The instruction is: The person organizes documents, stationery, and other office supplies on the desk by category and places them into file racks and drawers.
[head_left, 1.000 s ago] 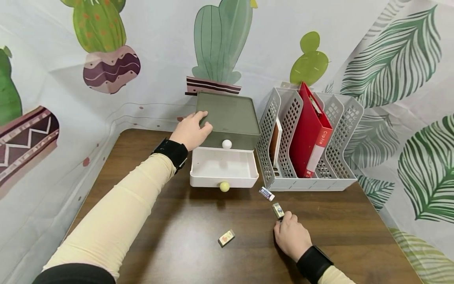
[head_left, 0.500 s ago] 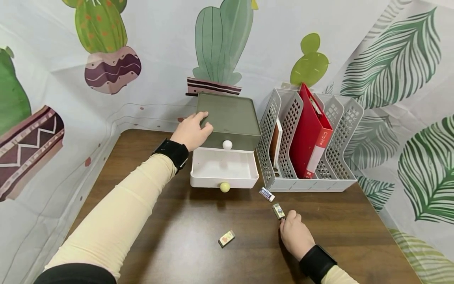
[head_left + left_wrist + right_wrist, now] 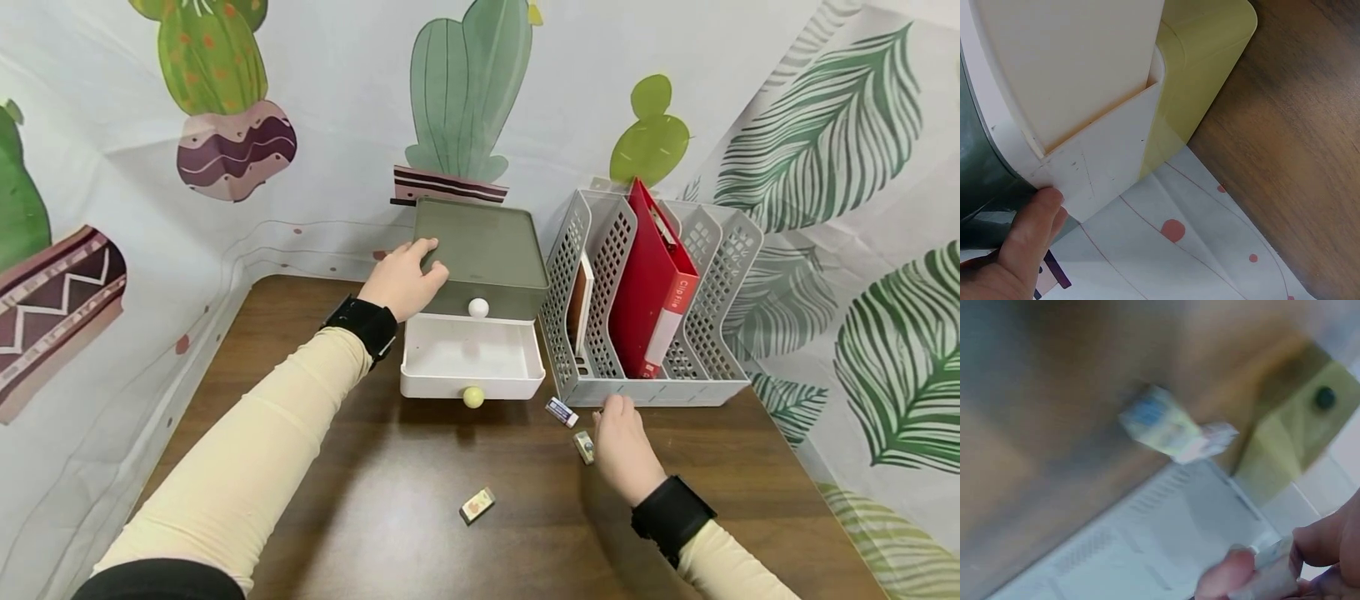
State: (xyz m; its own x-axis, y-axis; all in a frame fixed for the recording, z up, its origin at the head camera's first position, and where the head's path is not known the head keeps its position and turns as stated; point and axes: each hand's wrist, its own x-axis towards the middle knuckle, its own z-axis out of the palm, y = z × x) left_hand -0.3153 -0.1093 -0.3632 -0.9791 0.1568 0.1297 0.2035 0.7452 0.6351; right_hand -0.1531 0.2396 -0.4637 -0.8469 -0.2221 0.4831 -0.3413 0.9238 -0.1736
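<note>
In the head view my left hand rests on the left edge of a drawer box with a grey-green top; one fingertip touches the box's white side in the left wrist view. The lower white drawer, with a yellow-green knob, is pulled out. My right hand pinches a small pale eraser between thumb and finger, above the table. Beside it lie a blue-and-white eraser and a patterned eraser. Another patterned eraser lies nearer the front.
A grey file rack stands right of the drawer box and holds a red clip file and a thin white-edged board. Printed cloth hangs behind and along the sides of the wooden table.
My right hand has lifted from beside the patterned eraser and moved toward the file rack, carrying the small pale eraser. The left hand stays on the drawer box.
</note>
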